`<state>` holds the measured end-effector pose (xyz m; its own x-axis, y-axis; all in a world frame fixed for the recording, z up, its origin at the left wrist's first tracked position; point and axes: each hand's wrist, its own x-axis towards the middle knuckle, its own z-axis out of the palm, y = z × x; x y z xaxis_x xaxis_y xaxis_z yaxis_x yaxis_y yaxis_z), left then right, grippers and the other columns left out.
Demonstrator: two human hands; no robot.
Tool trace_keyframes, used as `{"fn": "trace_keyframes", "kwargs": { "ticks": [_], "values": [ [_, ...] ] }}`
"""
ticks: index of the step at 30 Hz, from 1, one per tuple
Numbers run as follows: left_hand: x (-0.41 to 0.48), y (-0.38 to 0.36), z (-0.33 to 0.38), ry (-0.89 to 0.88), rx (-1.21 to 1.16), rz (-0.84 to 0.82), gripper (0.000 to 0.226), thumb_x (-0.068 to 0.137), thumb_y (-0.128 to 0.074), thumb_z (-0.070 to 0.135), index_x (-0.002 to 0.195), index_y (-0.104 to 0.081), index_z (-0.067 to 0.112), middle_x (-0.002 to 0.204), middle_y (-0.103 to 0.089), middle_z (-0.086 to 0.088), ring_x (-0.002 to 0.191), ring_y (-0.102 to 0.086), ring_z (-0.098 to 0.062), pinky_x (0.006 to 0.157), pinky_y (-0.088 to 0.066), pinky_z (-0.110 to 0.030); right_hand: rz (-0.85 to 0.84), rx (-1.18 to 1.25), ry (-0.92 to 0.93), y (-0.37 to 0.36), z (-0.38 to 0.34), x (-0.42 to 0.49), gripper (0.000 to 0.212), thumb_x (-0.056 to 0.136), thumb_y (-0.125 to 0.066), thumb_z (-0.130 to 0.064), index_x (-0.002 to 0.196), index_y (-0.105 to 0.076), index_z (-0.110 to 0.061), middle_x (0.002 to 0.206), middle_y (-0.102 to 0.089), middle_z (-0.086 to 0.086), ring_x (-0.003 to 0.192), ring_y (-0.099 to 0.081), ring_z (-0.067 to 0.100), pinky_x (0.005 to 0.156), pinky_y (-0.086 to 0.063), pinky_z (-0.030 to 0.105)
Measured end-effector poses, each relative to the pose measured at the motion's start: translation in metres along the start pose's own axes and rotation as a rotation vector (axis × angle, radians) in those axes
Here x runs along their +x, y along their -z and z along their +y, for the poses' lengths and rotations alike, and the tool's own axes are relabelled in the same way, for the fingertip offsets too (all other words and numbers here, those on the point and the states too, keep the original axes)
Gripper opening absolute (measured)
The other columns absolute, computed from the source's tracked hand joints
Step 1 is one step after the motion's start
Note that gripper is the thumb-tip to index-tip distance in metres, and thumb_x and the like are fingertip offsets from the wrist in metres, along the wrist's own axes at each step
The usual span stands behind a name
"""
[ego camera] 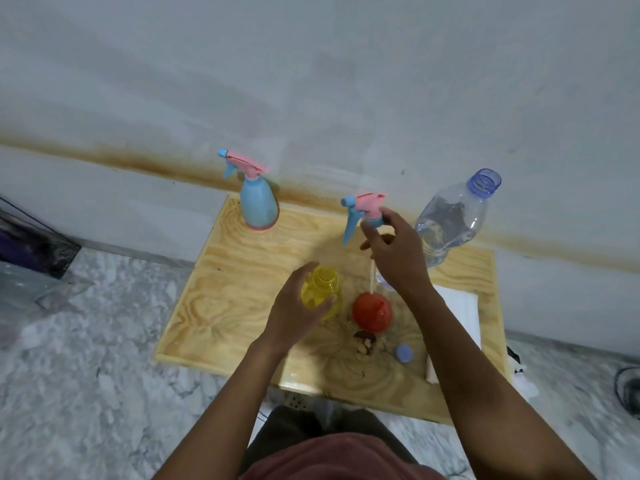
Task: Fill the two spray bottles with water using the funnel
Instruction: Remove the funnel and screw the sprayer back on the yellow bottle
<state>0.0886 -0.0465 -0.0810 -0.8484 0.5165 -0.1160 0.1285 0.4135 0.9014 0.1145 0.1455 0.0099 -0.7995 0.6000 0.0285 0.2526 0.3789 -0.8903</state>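
My left hand [299, 306] grips the open yellow spray bottle [320, 292], which stands on the wooden board [221, 289]. My right hand [394, 251] holds the pink and blue spray head [363, 211] lifted above the board, its white dip tube [372, 275] hanging down. The red funnel [372, 313] lies on the board just right of the yellow bottle. A blue spray bottle [258, 202] with its pink spray head on stands at the back left. A clear water bottle [453, 220], uncapped, stands at the back right.
A small blue cap [404, 353] lies near the board's front edge, beside a dark knot or stain [365, 341]. White paper [460, 306] lies along the right side under my forearm. A stained wall rises behind; marble floor surrounds the board.
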Motion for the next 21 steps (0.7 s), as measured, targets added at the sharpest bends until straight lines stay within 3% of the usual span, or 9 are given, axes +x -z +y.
{"fn": "trace_keyframes", "kwargs": {
  "ticks": [4,8,13,16,18,21],
  "values": [
    [-0.001,-0.007,-0.005,0.017,0.015,-0.001,0.082,0.070,-0.076,0.051,0.142,-0.042,0.033,0.138,-0.054,0.014,0.126,-0.051,-0.003,0.102,-0.044,-0.024,0.000,0.212,0.059,0.020,-0.030,-0.016,0.026,0.099,-0.056,-0.018,0.123,-0.060,-0.009,0.111,-0.068,0.008,0.069,-0.072,0.013,0.058,-0.054,0.025],
    [0.002,-0.013,-0.002,0.044,-0.026,0.028,0.072,0.071,-0.084,0.036,0.134,-0.049,0.034,0.127,-0.060,0.014,0.115,-0.057,-0.005,0.090,-0.042,-0.015,0.017,0.346,0.145,0.029,-0.050,-0.032,0.024,0.099,-0.049,-0.014,0.122,-0.058,-0.014,0.108,-0.066,0.004,0.075,-0.073,0.022,0.059,-0.054,0.027],
    [0.002,-0.014,0.004,0.030,-0.076,0.060,0.059,0.074,-0.084,0.025,0.125,-0.054,0.037,0.116,-0.065,0.015,0.107,-0.060,0.000,0.083,-0.042,-0.010,0.029,0.339,0.212,0.026,-0.061,-0.036,0.027,0.093,-0.046,-0.015,0.118,-0.056,-0.016,0.094,-0.066,0.000,0.078,-0.073,0.027,0.060,-0.056,0.031],
    [0.002,-0.014,0.005,0.014,-0.083,0.057,0.058,0.074,-0.084,0.022,0.123,-0.056,0.037,0.115,-0.065,0.015,0.107,-0.059,0.002,0.085,-0.042,-0.013,0.021,0.322,0.183,0.019,-0.059,-0.038,0.025,0.097,-0.048,-0.008,0.120,-0.058,-0.012,0.086,-0.069,-0.011,0.074,-0.073,0.018,0.061,-0.056,0.031],
    [0.002,-0.013,0.006,0.001,-0.068,0.064,0.057,0.073,-0.084,0.023,0.122,-0.057,0.038,0.116,-0.064,0.015,0.108,-0.058,0.001,0.088,-0.044,-0.017,0.001,0.276,0.150,0.013,-0.056,-0.039,0.027,0.098,-0.051,-0.009,0.123,-0.058,-0.011,0.076,-0.070,-0.019,0.067,-0.069,0.006,0.063,-0.055,0.024],
    [0.004,-0.010,0.009,-0.040,-0.017,0.083,0.059,0.071,-0.084,0.031,0.124,-0.058,0.035,0.116,-0.061,0.013,0.109,-0.055,0.000,0.089,-0.043,-0.017,-0.048,0.236,0.128,0.003,-0.048,-0.042,0.023,0.098,-0.055,-0.017,0.121,-0.059,-0.019,0.077,-0.071,-0.012,0.071,-0.067,0.001,0.067,-0.050,0.018]
  ]
}}
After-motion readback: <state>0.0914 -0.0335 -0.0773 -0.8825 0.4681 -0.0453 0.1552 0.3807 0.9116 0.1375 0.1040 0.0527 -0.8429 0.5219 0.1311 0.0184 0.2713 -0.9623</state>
